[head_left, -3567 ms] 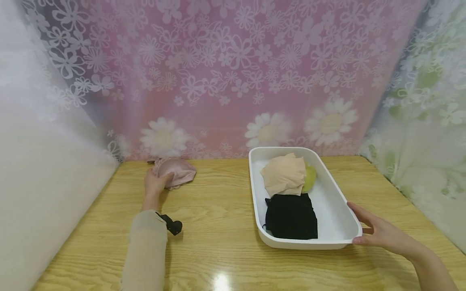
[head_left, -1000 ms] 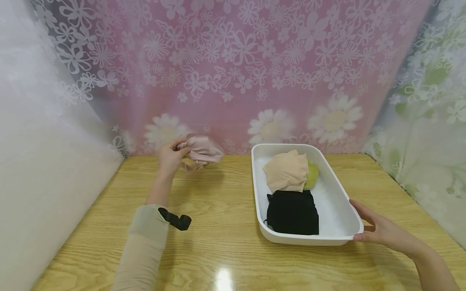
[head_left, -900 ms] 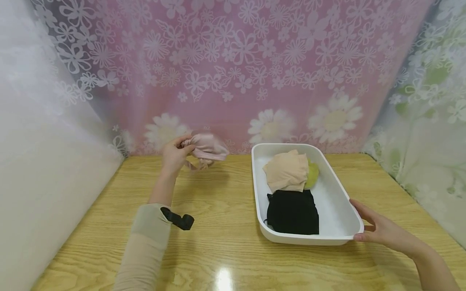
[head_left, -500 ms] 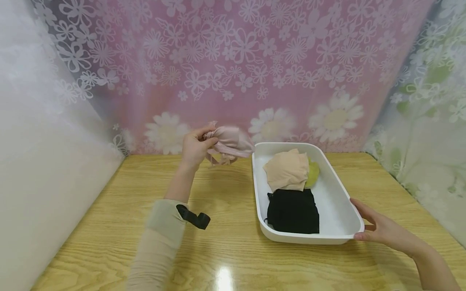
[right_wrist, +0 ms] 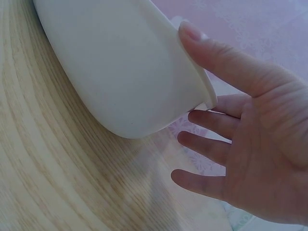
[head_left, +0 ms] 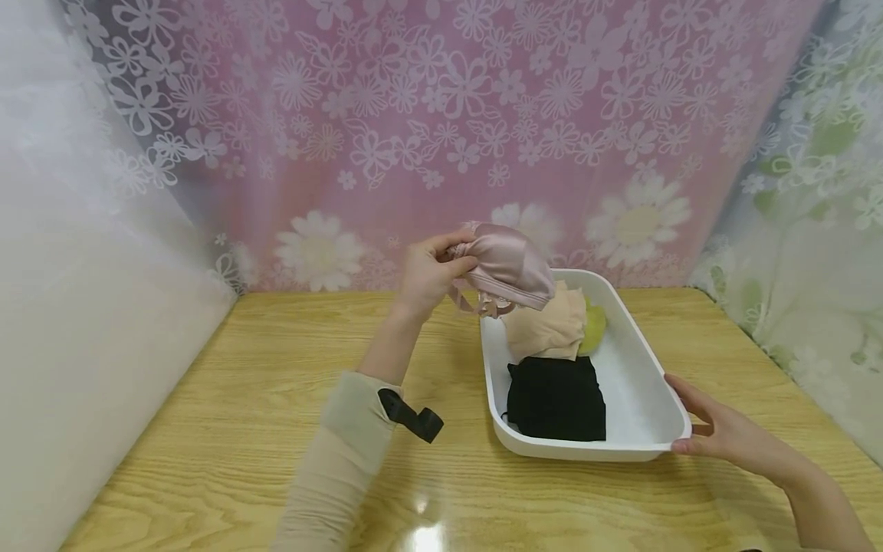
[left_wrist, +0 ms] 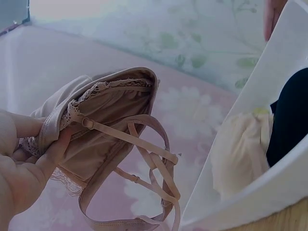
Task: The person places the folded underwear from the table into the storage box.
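A pink satin bra [head_left: 513,264] with lace edging is folded cup into cup, its straps dangling below. My left hand [head_left: 431,272] pinches it at one end between thumb and fingers, in the air over the back left rim of a white plastic tray [head_left: 638,383]. In the left wrist view the bra's inner side [left_wrist: 110,110] and looped straps show. At the tray's near right corner my right hand [head_left: 734,441] touches the rim from outside. The right wrist view shows that hand's [right_wrist: 269,130] thumb against the rim and the other fingers spread, fairly straight.
Inside the tray lie a folded black garment [head_left: 557,399] in front, a beige one [head_left: 545,333] behind it and a yellow-green piece [head_left: 593,326] beside that. Wood-grain table [head_left: 276,406] surrounds the tray; a pink flowered curtain [head_left: 386,153] hangs behind.
My left hand has lifted the bra off the table at the back left and carried it rightward to the tray's back left side. The right hand stays at the tray's corner.
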Demonstrator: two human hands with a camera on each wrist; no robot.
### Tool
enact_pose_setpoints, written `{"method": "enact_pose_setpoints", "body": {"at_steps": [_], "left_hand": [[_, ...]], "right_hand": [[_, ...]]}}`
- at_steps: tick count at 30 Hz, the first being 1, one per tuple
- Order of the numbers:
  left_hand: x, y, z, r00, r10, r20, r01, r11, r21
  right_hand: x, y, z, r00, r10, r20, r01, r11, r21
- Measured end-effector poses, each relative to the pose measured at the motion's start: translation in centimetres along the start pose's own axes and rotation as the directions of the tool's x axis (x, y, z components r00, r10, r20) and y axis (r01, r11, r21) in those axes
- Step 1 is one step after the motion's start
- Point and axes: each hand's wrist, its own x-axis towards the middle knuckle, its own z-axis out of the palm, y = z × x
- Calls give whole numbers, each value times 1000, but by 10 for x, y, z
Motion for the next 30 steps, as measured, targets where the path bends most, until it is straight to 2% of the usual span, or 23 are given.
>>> {"method": "enact_pose_setpoints", "body": {"at_steps": [4,7,11,14,18,22,27,30], "left_hand": [[-3,-1,17,999,-19,50,21,999,-39],[-7,-2,29,990,-53,129,67,992,-109],[-16,-1,47,972,-84,221,121,980,-159],[-22,-1,59,957,-109,268,162,969,-185],[-30,-6,73,931,-140,336,228,944,-238],[-36,-18,82,923,-178,342,255,947,-196],[-43,-36,89,926,-227,302,269,958,-104],[-46,-46,89,927,-233,293,255,966,-39]], "right_hand": [[0,-1,0,1000,-6,-8,6,1000,-12],[0,-1,0,1000,-19,-15,19,1000,-20],[1,-1,1,999,-39,-21,38,999,-33],[1,-1,1,999,-45,-22,44,998,-39],[1,-1,1,999,-37,-15,37,999,-31],[1,-1,0,999,-34,-9,34,999,-14],[1,-1,1,999,-35,-12,35,999,-21],[1,-1,1,999,-33,-11,32,999,-24]]}}
